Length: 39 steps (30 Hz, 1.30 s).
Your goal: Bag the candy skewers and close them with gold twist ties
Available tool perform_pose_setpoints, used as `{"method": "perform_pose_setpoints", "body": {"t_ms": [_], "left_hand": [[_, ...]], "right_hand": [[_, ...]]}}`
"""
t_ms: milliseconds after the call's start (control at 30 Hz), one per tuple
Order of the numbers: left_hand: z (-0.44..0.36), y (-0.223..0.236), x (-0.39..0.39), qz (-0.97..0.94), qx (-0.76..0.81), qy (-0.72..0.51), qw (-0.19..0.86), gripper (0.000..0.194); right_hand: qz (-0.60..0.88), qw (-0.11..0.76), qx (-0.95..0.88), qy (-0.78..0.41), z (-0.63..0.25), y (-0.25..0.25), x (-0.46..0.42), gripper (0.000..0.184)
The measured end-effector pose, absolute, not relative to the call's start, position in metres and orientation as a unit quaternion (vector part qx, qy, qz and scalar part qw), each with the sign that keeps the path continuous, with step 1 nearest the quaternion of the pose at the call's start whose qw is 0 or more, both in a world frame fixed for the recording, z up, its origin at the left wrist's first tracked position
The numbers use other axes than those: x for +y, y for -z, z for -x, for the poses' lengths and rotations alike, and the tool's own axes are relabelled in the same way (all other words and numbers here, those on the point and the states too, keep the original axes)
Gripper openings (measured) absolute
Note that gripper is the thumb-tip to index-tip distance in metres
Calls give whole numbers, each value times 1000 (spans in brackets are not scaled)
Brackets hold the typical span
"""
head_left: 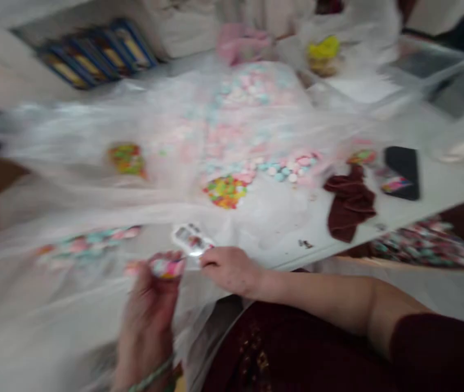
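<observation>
My left hand [152,296] is closed around a small cluster of sweets [167,268] in white, pink and orange; blur hides whether they are wrapped. Just to its right, my right hand [232,270] pinches the lower end of a small white printed packet [191,239]. The two hands are close together over the near edge of the table. Beyond them lies a pile of red, yellow and green sweets [226,191]. Pastel pink, blue and white sweets [285,169] spread out behind that pile, partly under clear plastic.
Clear plastic sheeting [72,190] covers much of the table [444,169]. A dark red cloth [350,204] and a black flat object [403,171] lie at the right. Blue-edged boxes or books [97,54] stand at the back left. Below the table's right edge are many wrapped sweets [428,242].
</observation>
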State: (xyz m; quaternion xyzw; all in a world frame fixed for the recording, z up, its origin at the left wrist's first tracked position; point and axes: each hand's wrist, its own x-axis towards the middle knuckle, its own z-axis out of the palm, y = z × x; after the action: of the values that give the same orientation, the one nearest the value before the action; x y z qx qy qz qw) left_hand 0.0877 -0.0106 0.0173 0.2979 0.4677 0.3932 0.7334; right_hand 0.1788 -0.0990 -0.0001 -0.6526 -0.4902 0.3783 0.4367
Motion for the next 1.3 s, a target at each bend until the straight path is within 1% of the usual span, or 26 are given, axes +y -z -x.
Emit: {"method": "perform_pose_setpoints", "body": {"t_ms": [33,100,167,233,300,367,433,467,567,667,767,833,967,1100,1200,1233,1300], "left_hand": [[-69,-21,-11,-284,479,-413,721,16],[-49,-23,-13,-237,462,-437,735,17],[-47,-19,-15,-218,427,-462,746,15],[-53,-15,-17,-214,388,-475,760,16],[-56,-12,-19,-219,355,-469,778,19],[-55,-11,-22,-219,341,-462,789,22],[-50,-10,-24,-208,345,-468,787,24],[-47,-10,-26,-200,350,-473,783,25],[-43,-9,-33,-195,365,-488,769,27],[-44,-4,-36,-227,388,-487,749,27],[-44,2,-36,-276,421,-506,701,22],[-41,4,-38,-298,429,-517,678,22],[-27,8,-40,-282,428,-515,687,23],[-15,13,-39,-214,433,-457,747,23],[-17,18,-37,-221,414,-450,759,26],[-19,19,-36,-241,417,-451,751,25],[-23,21,-36,-277,427,-438,741,23]], "right_hand": [[647,441,-504,-364,-174,4,-97,13],[648,465,-503,-334,-167,13,-93,18],[634,486,-514,-313,-164,19,-89,17],[622,504,-507,-321,-161,18,-85,15],[608,518,-469,-377,-158,14,-81,14],[586,517,-403,-476,-155,10,-79,16],[571,496,-347,-555,-153,8,-81,20],[574,484,-335,-570,-153,8,-83,22],[610,467,-355,-534,-156,10,-92,26],[651,465,-390,-456,-159,12,-89,48],[671,433,-444,-407,-152,8,-79,57],[681,407,-470,-389,-146,3,-75,57],[693,379,-516,-333,-138,3,-74,53],[683,383,-577,-233,-134,12,-73,48],[665,385,-584,-260,-132,16,-68,45],[653,389,-586,-280,-132,18,-66,39],[637,411,-589,-279,-134,20,-62,30]]}}
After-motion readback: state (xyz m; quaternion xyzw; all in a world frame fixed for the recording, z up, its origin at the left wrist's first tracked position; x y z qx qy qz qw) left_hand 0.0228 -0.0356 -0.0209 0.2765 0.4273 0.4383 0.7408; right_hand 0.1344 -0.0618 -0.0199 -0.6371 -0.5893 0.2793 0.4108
